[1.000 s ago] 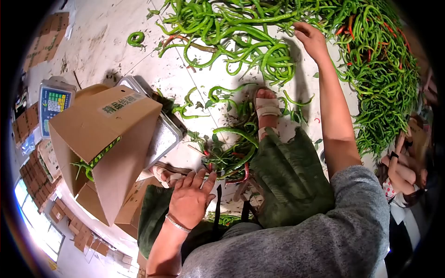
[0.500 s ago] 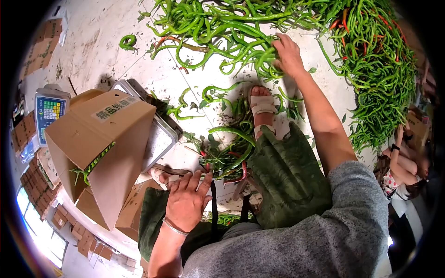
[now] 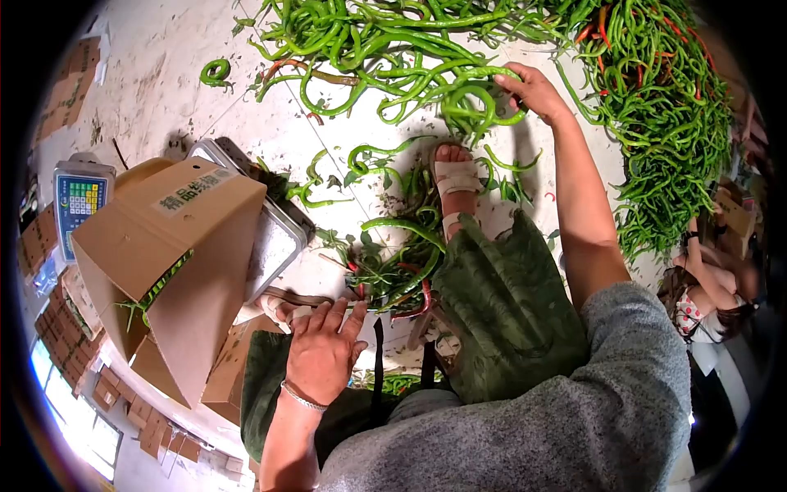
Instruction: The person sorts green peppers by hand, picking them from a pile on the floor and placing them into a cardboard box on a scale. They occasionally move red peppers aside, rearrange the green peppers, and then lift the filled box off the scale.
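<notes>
My right hand (image 3: 537,95) is at the near right edge of the loose green chili peppers (image 3: 361,49) on the floor. Its thumb and fingers are closed around the end of a curled green chili pepper (image 3: 475,108); part of the grip is hidden. My left hand (image 3: 322,348) lies on the dark green cloth over my left knee, fingers stretched out and nothing held. Between my feet are leaves, stems and a few green and red peppers (image 3: 410,238).
An open cardboard box (image 3: 168,221) with peppers inside lies tilted on a platform scale (image 3: 279,246); its keypad display (image 3: 82,197) stands at left. A large pepper heap (image 3: 672,123) fills the right. Another person (image 3: 709,295) sits at far right. More cartons (image 3: 156,430) stand lower left.
My right hand has shifted slightly right, its fingers now closing on a curled pepper, which has moved a little with it. My left hand stays on the knee. The view has shifted slightly.
</notes>
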Motion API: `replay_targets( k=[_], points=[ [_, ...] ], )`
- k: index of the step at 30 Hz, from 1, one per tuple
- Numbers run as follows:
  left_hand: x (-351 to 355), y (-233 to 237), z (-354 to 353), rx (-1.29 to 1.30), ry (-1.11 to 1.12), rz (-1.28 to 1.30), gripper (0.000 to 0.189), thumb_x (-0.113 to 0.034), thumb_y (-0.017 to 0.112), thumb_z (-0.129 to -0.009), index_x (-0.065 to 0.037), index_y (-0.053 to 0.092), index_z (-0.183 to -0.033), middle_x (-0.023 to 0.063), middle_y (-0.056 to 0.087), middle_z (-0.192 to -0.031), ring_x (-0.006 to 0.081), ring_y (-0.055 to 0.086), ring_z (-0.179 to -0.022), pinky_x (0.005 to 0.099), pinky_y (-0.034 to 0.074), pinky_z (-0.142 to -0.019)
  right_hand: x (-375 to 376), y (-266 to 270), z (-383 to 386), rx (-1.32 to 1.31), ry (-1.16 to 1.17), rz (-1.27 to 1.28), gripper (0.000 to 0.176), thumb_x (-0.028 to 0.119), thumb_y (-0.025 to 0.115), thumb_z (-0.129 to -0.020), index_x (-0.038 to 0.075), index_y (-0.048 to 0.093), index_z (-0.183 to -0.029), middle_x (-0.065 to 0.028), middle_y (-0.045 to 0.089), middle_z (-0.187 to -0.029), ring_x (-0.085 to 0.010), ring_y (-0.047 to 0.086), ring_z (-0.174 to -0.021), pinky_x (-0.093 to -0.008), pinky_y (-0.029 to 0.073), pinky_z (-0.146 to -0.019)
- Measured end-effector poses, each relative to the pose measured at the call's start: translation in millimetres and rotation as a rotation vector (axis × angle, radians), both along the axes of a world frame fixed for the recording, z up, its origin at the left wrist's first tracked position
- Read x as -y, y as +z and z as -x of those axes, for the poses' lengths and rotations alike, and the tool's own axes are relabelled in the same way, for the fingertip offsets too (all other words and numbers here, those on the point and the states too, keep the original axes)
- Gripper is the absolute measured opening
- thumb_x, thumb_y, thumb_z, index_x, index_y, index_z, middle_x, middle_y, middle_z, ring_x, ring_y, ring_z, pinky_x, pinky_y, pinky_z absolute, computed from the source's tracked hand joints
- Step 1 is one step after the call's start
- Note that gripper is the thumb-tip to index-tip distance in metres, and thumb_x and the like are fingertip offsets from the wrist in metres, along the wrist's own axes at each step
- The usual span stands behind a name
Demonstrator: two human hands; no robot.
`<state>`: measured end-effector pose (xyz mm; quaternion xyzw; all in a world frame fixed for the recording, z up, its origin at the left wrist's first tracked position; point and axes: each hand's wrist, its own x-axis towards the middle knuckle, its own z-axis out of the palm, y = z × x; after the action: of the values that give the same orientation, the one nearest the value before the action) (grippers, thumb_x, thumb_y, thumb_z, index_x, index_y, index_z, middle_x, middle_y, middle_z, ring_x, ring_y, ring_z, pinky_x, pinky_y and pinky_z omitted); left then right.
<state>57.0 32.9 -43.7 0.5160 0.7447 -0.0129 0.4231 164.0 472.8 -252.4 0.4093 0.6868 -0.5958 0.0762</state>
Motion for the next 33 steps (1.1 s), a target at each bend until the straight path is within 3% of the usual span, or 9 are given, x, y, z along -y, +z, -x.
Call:
replay_targets(
  k=[8, 14, 18, 21, 24, 26, 29, 31, 33],
  points=[
    [-1.3, -4.2, 1.4, -0.006, -0.007, -0.01, 0.05, -0.022, 0.063, -0.08, -0.008, 0.051, -0.127, 0.014, 0.055, -0.121, 0.0305, 0.051, -0.113, 0.0415, 0.039, -0.095, 31.2, -38.4, -38.1, -0.144, -0.531, 0.531, 0.014, -0.002, 0.053, -0.088, 0.002, 0.055, -0.102, -0.0066, 0.059, -0.08, -0.0081, 0.046, -0.054, -0.019, 0.039, -0.043],
    [0.4, -14.9, 2.1, 0.058, 0.042, -0.01, 0.053, -0.022, 0.063, -0.079, -0.01, 0.049, -0.129, 0.0126, 0.056, -0.119, 0.0293, 0.053, -0.11, 0.0403, 0.041, -0.092, 47.8, -78.3, -45.5, -0.481, -0.63, 0.981, 0.022, 0.024, 0.055, -0.093, 0.002, 0.052, -0.099, -0.0116, 0.063, -0.08, -0.0114, 0.054, -0.059, -0.0177, 0.043, -0.046],
    [6.8, -37.0, 6.2, 0.287, 0.26, 0.009, 0.049, -0.018, 0.064, -0.082, -0.007, 0.05, -0.127, 0.015, 0.059, -0.114, 0.0335, 0.057, -0.102, 0.0407, 0.046, -0.087, 49.3, -43.5, -22.6, -0.291, -0.474, 0.979, 0.046, 0.043, 0.066, -0.082, 0.01, 0.052, -0.11, -0.0112, 0.068, -0.097, -0.0128, 0.066, -0.079, -0.0217, 0.047, -0.057],
    [0.5, -47.3, 8.7, 0.379, 0.412, 0.015, 0.039, -0.014, 0.063, -0.085, -0.003, 0.055, -0.121, 0.0187, 0.06, -0.113, 0.0319, 0.06, -0.102, 0.0366, 0.047, -0.087, 66.5, -55.8, -4.5, -0.036, -0.572, 0.468, 0.044, 0.025, 0.071, -0.078, 0.006, 0.052, -0.113, -0.006, 0.067, -0.084, -0.0127, 0.064, -0.074, -0.0265, 0.047, -0.061],
    [-30.0, -65.3, 9.5, 0.661, 0.907, -0.029, 0.03, -0.009, 0.059, -0.089, -0.002, 0.058, -0.118, 0.0059, 0.06, -0.116, 0.015, 0.057, -0.101, 0.0292, 0.047, -0.084, 97.5, -34.3, 5.2, -0.446, -0.392, 0.283, 0.036, 0.019, 0.067, -0.077, 0.004, 0.056, -0.108, -0.0037, 0.065, -0.079, -0.0121, 0.061, -0.071, -0.0272, 0.046, -0.06],
    [-63.6, -72.0, 12.1, 0.959, 1.185, -0.146, 0.041, -0.019, 0.06, -0.09, -0.003, 0.051, -0.126, 0.0095, 0.057, -0.121, 0.0189, 0.054, -0.11, 0.0311, 0.043, -0.093, 129.8, 13.6, 10.8, -0.289, -0.123, 0.135, 0.036, 0.02, 0.066, -0.079, 0.004, 0.057, -0.11, -0.0019, 0.061, -0.081, -0.0127, 0.055, -0.067, -0.0305, 0.047, -0.062],
    [-99.7, -98.8, 4.8, 1.341, 1.447, -0.231, 0.053, -0.033, 0.061, -0.088, -0.004, 0.046, -0.129, 0.0113, 0.055, -0.123, 0.0253, 0.052, -0.115, 0.0374, 0.043, -0.095, 180.9, 25.1, 12.8, -0.556, 0.456, -0.599, 0.036, 0.027, 0.065, -0.077, 0.004, 0.057, -0.104, -0.0118, 0.054, -0.073, -0.0305, 0.056, -0.064, -0.0402, 0.043, -0.057],
    [-104.8, -131.1, 7.3, 1.577, 1.653, -0.07, 0.043, -0.033, 0.063, -0.086, -0.004, 0.053, -0.117, 0.0104, 0.058, -0.116, 0.0263, 0.056, -0.106, 0.0395, 0.045, -0.093, 186.0, 22.6, 12.3, -0.712, 0.726, -0.671, 0.034, 0.025, 0.064, -0.075, 0.004, 0.056, -0.102, -0.009, 0.056, -0.074, -0.0267, 0.057, -0.067, -0.039, 0.045, -0.058],
    [-113.6, -146.8, 2.1, 1.334, 1.933, -0.055, 0.028, -0.024, 0.064, -0.086, -0.005, 0.061, -0.105, 0.0087, 0.065, -0.102, 0.0222, 0.06, -0.097, 0.0362, 0.047, -0.087, 193.4, 26.2, 15.1, -0.856, 0.66, -0.402, 0.03, 0.022, 0.065, -0.071, 0.007, 0.06, -0.096, -0.0083, 0.059, -0.077, -0.0246, 0.06, -0.072, -0.0381, 0.049, -0.061]
  ],
)
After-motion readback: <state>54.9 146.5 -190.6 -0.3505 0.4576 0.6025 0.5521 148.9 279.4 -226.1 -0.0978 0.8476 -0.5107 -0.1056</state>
